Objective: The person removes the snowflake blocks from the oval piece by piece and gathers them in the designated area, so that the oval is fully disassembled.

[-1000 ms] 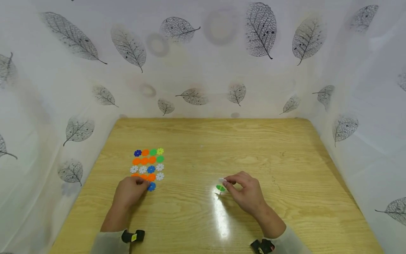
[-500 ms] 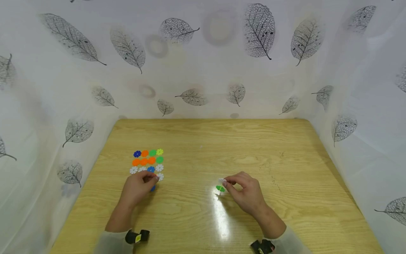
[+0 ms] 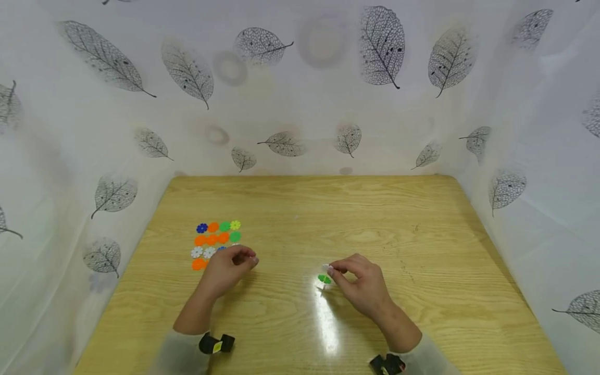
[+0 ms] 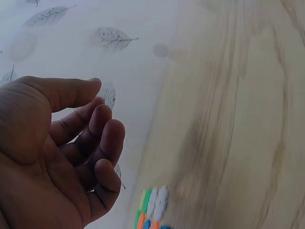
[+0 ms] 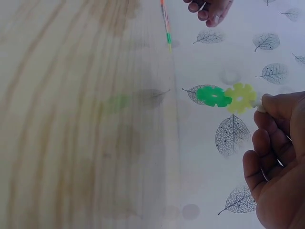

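My right hand (image 3: 361,284) pinches a white interlocking disc (image 3: 326,267) between thumb and fingertips, above the table. Attached to it are a yellow, notched flower disc (image 5: 240,98) and a green flower disc (image 5: 213,96), lined up in a short chain in the right wrist view. My left hand (image 3: 229,268) hovers in front of the rows of flower discs, fingers loosely curled. The left wrist view shows thumb and fingertips close together, with nothing visible between them. Behind that hand, part of the lower rows is hidden, including most of a blue disc (image 3: 222,249).
Rows of discs lie at the table's left: dark blue (image 3: 202,228), orange (image 3: 212,239), green (image 3: 235,236), yellow (image 3: 236,225) and white (image 3: 197,252). The wooden table (image 3: 375,208) is bounded by a leaf-print curtain (image 3: 300,94) at the back and sides.
My left hand has moved right from the lower disc rows, covering some discs and uncovering an orange one at the left. The right hand has stayed in place with the disc chain.
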Tool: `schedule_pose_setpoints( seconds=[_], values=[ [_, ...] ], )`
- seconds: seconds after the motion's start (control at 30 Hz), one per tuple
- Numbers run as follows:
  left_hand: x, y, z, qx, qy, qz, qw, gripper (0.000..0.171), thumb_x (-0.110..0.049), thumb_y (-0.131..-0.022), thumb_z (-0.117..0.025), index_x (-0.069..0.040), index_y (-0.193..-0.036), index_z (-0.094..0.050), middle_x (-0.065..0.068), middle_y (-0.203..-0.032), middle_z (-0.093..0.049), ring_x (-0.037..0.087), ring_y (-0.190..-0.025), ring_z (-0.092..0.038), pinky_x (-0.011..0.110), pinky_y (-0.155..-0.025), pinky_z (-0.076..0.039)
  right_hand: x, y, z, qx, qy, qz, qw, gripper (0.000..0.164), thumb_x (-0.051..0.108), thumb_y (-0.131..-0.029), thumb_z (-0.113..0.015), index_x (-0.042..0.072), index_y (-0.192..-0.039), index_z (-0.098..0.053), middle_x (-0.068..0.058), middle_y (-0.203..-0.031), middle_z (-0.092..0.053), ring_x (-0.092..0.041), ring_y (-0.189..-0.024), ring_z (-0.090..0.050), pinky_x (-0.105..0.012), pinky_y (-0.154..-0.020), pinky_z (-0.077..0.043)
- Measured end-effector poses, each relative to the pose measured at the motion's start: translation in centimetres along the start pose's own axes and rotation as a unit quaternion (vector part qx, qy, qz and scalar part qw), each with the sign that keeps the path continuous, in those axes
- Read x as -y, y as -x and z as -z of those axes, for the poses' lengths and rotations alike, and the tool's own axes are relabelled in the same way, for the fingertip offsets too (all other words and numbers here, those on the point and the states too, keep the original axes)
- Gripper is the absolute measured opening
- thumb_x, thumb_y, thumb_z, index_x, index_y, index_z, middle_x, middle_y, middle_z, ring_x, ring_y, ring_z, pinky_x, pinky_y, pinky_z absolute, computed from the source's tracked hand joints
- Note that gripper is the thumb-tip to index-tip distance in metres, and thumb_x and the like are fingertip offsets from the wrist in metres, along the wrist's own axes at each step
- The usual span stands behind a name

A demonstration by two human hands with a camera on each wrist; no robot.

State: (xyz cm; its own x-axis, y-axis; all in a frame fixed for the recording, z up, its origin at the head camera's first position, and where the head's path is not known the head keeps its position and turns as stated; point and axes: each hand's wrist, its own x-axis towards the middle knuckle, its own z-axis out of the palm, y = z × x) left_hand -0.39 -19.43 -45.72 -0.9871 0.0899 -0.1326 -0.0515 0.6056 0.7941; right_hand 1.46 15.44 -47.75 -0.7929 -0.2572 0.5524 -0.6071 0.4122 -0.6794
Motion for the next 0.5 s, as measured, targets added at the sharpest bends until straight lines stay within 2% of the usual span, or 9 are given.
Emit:
schedule_pose_setpoints(
  seconds=[0.23,0.5],
  values=[
    [-1.4,-0.5,-1.5,0.035,0.017,-0.028,0.9988,0.017,-0.031,-0.096,-0.077,-0.017,-0.105,-0.074,-0.006,-0.093,-0.071,0.014,-0.084,-0.064,0.032,-0.072,-0.053,0.1,-0.1,0.0,-0.001,-0.007,0.005,1.0,0.012,0.004,-0.087,-0.083,0.012,-0.095,-0.081,0.005,-0.09,-0.077,-0.013,-0.081,-0.068,-0.036,-0.066,-0.057],
    [-2.7,-1.1,-2.8,0.045,0.043,-0.059,0.9963,0.011,-0.028,-0.096,-0.078,-0.02,-0.103,-0.075,-0.006,-0.09,-0.07,0.017,-0.082,-0.063,0.031,-0.068,-0.053,0.1,-0.2,0.0,-0.001,-0.004,0.007,1.0,0.012,0.004,-0.087,-0.083,0.012,-0.095,-0.081,0.005,-0.09,-0.076,-0.013,-0.081,-0.068,-0.036,-0.065,-0.058]
  ],
)
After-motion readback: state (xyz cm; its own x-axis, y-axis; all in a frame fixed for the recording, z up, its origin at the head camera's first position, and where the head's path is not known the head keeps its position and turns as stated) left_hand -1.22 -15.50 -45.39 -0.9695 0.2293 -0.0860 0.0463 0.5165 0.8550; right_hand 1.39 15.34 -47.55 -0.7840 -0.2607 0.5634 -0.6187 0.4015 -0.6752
